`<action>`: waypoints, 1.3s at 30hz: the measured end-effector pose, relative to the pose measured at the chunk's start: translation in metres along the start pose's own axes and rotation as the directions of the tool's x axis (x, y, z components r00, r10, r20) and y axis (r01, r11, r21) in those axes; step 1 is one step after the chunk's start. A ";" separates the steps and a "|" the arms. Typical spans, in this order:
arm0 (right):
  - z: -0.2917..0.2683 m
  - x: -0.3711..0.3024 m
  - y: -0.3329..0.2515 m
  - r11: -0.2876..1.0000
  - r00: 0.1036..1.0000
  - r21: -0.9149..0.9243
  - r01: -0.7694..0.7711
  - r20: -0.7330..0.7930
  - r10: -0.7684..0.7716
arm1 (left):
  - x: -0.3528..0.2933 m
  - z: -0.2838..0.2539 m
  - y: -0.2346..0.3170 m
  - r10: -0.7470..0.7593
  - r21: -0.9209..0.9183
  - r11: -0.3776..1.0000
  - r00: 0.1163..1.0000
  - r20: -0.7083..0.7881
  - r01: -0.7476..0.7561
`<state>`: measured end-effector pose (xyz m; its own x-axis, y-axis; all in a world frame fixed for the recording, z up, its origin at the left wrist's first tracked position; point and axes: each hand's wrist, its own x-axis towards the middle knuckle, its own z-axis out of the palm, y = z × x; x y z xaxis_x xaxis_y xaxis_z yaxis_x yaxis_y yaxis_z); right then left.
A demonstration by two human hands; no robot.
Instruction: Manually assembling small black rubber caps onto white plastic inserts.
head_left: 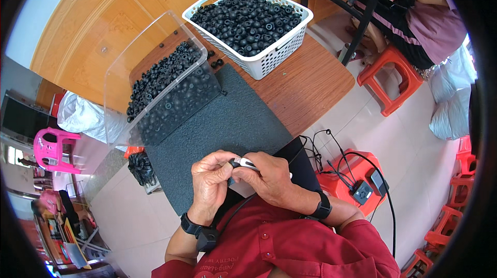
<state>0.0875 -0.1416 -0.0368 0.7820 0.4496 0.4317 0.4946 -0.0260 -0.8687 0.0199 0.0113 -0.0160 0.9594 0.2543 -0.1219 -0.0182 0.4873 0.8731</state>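
Dark-red buttoned shirt (290, 242) nearest, head view. Left hand (211, 178) pinches small matte-black piece (234, 163), fingers closed; right hand (269, 178) closed round white-and-black handheld tool (248, 163), meeting the piece by grey textured mat's (233, 115) near edge. Weak pinch might drop the piece; tool slip could catch left hand.

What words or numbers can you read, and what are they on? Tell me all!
Red shirt: lettering beside a red heart-like print, upside down here; I won't copy printed words.
Black adapter: pale marks, too small to read.
White tool in the right hand: no lettering I can make out.
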 end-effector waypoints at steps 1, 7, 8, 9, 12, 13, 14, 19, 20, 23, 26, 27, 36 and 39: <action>0.000 0.000 0.000 1.000 1.000 -0.004 0.004 -0.002 -0.004 | 0.000 0.000 0.000 0.000 0.004 1.000 1.000 -0.003 0.000; -0.001 0.000 0.001 0.998 1.000 -0.051 0.028 -0.009 -0.028 | -0.001 -0.002 -0.003 -0.001 0.005 1.000 1.000 -0.012 0.001; -0.002 0.000 0.000 0.998 1.000 -0.061 0.020 0.012 -0.019 | -0.002 -0.003 -0.004 -0.002 0.006 1.000 1.000 -0.019 0.002; -0.005 0.000 -0.002 0.997 0.999 -0.071 0.013 0.033 -0.011 | -0.002 -0.004 -0.004 -0.003 0.007 1.000 1.000 -0.027 0.003; -0.007 0.000 -0.003 0.996 0.999 -0.092 0.014 0.051 -0.010 | -0.002 -0.004 -0.004 -0.013 0.012 1.000 0.999 -0.030 0.014; -0.007 0.000 -0.003 0.995 0.999 -0.099 0.020 0.049 -0.015 | -0.002 -0.004 -0.004 -0.022 0.009 1.000 0.999 -0.035 0.022; -0.006 0.000 -0.003 0.994 0.999 -0.104 0.026 0.041 -0.022 | -0.003 -0.004 -0.004 -0.030 0.005 1.000 0.999 -0.039 0.030; -0.005 -0.001 -0.002 0.993 0.999 -0.106 0.045 0.025 -0.043 | -0.003 -0.004 -0.004 -0.034 -0.001 0.999 0.999 -0.032 0.034; -0.005 -0.001 -0.002 0.993 0.999 -0.106 0.045 0.024 -0.042 | -0.003 -0.004 -0.004 -0.032 -0.001 0.999 0.999 -0.030 0.032; -0.004 -0.001 -0.001 0.991 0.998 -0.120 0.055 0.015 -0.054 | -0.003 -0.004 -0.004 -0.039 -0.017 0.999 0.999 -0.028 0.039; -0.001 -0.001 0.002 0.984 0.995 -0.152 0.093 -0.014 -0.097 | -0.004 -0.004 -0.005 -0.072 -0.047 0.996 0.997 -0.033 0.070; -0.001 0.000 0.002 0.982 0.993 -0.158 0.108 -0.027 -0.114 | -0.005 -0.004 -0.005 -0.085 -0.058 0.995 0.996 -0.036 0.083; 0.000 -0.001 0.003 0.953 0.981 -0.237 0.191 0.008 -0.195 | -0.007 -0.004 -0.004 -0.132 -0.079 0.989 0.988 -0.081 0.126; 0.002 -0.002 0.006 0.982 0.991 -0.138 0.132 0.010 -0.132 | -0.007 0.003 -0.001 -0.124 -0.078 0.990 0.986 -0.115 0.116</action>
<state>0.0884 -0.1404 -0.0438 0.7061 0.4583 0.5398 0.6409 -0.0893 -0.7625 0.0140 0.0060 -0.0148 0.9157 0.2859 -0.2825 0.0708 0.5771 0.8136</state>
